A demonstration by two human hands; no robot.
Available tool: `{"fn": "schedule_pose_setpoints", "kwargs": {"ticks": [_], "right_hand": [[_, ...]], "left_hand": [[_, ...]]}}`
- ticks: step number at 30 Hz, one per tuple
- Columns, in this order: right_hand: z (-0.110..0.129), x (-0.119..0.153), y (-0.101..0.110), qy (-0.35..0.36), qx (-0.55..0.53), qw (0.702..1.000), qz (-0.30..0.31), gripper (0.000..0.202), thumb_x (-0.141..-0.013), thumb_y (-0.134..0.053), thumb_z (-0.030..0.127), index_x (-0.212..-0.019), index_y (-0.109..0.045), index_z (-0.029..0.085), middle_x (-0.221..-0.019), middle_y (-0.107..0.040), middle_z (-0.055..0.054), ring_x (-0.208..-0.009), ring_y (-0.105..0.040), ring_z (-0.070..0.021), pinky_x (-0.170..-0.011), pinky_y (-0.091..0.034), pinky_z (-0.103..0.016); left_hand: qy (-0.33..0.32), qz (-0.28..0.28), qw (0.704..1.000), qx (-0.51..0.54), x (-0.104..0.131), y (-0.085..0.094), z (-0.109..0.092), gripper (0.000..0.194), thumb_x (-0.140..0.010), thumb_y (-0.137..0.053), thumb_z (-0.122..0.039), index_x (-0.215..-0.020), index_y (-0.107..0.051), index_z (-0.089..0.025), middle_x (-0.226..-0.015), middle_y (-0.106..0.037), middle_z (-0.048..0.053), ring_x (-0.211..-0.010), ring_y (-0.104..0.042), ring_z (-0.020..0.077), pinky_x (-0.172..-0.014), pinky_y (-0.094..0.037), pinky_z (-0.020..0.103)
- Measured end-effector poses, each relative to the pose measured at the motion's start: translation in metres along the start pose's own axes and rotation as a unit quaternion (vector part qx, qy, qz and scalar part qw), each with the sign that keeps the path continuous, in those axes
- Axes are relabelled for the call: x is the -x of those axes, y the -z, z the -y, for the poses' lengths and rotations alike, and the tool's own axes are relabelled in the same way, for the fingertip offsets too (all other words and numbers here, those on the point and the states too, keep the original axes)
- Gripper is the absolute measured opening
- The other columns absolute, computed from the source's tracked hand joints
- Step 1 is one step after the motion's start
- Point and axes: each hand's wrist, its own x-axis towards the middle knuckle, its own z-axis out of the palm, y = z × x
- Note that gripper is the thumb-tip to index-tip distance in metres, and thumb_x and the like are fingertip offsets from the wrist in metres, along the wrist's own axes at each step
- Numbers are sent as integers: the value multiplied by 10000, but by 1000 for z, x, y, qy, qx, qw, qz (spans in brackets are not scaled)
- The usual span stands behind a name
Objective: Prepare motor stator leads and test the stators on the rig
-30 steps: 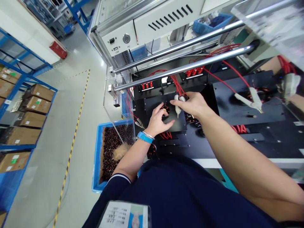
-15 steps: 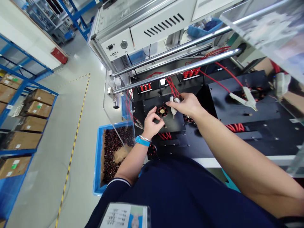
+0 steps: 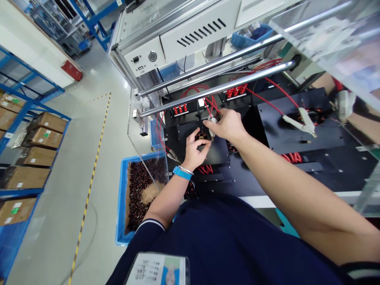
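Note:
A ring-shaped coil (image 3: pixel 202 137) with copper-coloured winding lies on the black plate (image 3: pixel 219 153), partly covered by my left hand (image 3: pixel 196 149). My left thumb and a fingertip come together at the coil's right side; anything pinched there is too small to make out. The other left fingers reach along the coil's far left side. In my right hand (image 3: pixel 228 124) is a white-sleeved clip (image 3: pixel 211 126) on red wires, gripped between thumb and fingers. Its metal tip points down beside my left fingertips. More of the wire clips are hidden behind the right hand.
A blue bin (image 3: pixel 120 198) full of coils stands at the left. Two metal bars (image 3: pixel 218 89) cross above the fixture. Another pair of white clips (image 3: pixel 305 122) rests by a coil at right. A clear panel (image 3: pixel 326 43) hangs at upper right. Cartons (image 3: pixel 44 136) fill a blue rack.
My left hand has moved right and up, over the coil, its thumb and fingertip now near the clip. The right hand has brought the clip left, closer to the coil.

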Motion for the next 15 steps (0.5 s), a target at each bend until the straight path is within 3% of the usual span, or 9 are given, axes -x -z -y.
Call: {"fn": "schedule_pose_setpoints", "kwargs": {"ticks": [9, 15], "right_hand": [[-5, -3, -16, 31, 40, 999, -11, 285, -692, -694, 433, -782, -620, 173, -737, -652, -93, -785, -651, -299, -764, -492, -378], [-7, -1, -17, 22, 29, 999, -7, 352, -658, -745, 498, -719, -581, 193, -634, -589, -47, -710, -622, -263, -713, -487, -363]], "left_hand": [[14, 6, 1000, 13, -2, 0, 1, 94, -861, -673, -271, -831, -724, -198, -1414, -513, 132, -1329, -485, 271, -1128, -388, 502], [10, 4, 1000, 15, 0, 0, 1, 88, -858, -675, -272, -820, -705, -199, -1405, -520, 134, -1324, -486, 278, -1118, -389, 516]]}}
